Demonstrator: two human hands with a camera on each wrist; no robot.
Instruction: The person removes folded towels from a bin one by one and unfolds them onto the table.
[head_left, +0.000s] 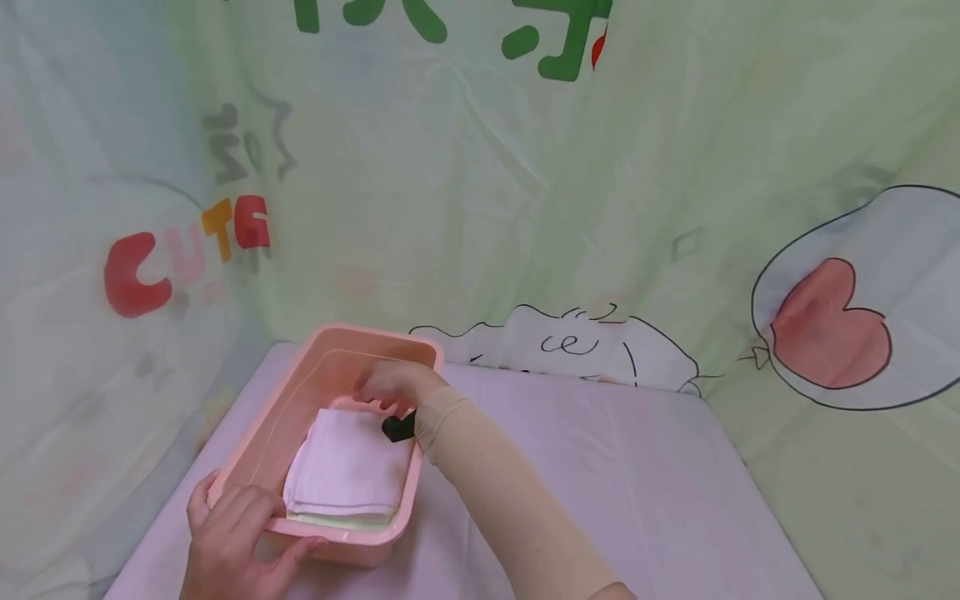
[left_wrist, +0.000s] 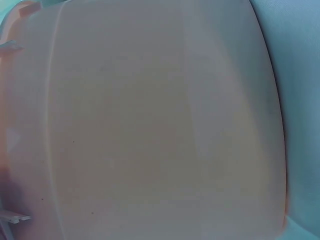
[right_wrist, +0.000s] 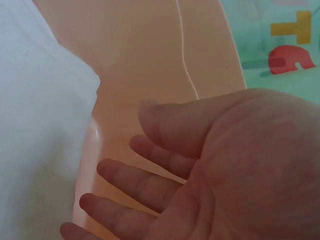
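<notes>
A pink plastic basin [head_left: 258, 417] sits on the table, a folded white cloth [head_left: 348, 462] lying in its near part. Under that cloth a pale green folded edge [head_left: 345, 522] shows. My left hand [head_left: 236, 533] grips the basin's near left corner, fingers over the rim and thumb on the outside. At the far end, my right hand [head_left: 393, 385] reaches inside the basin, beyond the cloth. Its fingers [right_wrist: 140, 187] are spread and relaxed with nothing between them, beside the cloth's edge. The left wrist view shows only the basin's outer wall [left_wrist: 135, 120].
A pale lilac cover [head_left: 600, 467] lies over the table, stretching right of the basin. Printed fabric curtains [head_left: 480, 183] hang along the back and both sides, close to the table's edges. A black wrist device [head_left: 399, 427] sits at my right wrist.
</notes>
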